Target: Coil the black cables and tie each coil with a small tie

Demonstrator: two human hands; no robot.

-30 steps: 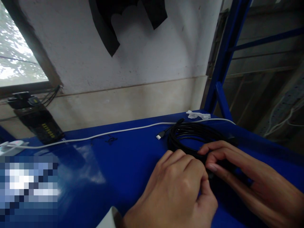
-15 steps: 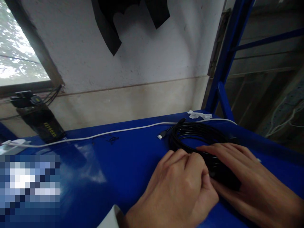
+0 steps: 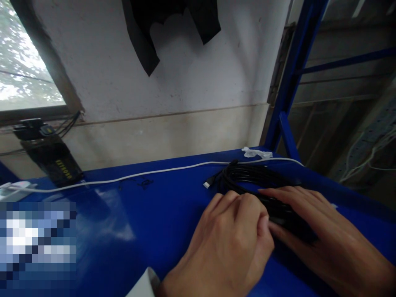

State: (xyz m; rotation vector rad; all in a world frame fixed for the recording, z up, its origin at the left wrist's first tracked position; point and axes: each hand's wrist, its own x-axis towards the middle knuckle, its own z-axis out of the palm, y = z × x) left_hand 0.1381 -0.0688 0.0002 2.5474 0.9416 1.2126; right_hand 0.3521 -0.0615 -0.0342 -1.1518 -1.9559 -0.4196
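A coiled black cable (image 3: pixel 247 175) lies on the blue tabletop (image 3: pixel 154 231), its USB plug (image 3: pixel 208 183) sticking out on the left. My right hand (image 3: pixel 315 218) wraps round the coil's near right side, thumb below and fingers over the top. Against the near left edge of the coil, my left hand (image 3: pixel 235 231) is closed in a fist, knuckles up. Whatever its fingers pinch is hidden beneath the hand.
A thin white cord (image 3: pixel 173 168) runs along the back of the table. Behind the coil lies crumpled white plastic (image 3: pixel 256 153). A dark bottle (image 3: pixel 51 159) and a white power strip (image 3: pixel 17 190) are at left; a blue metal post (image 3: pixel 293 70) rises at right.
The view has shifted slightly. My left hand has moved a little left, away from my right hand, still closed. My right hand stays on the coil.
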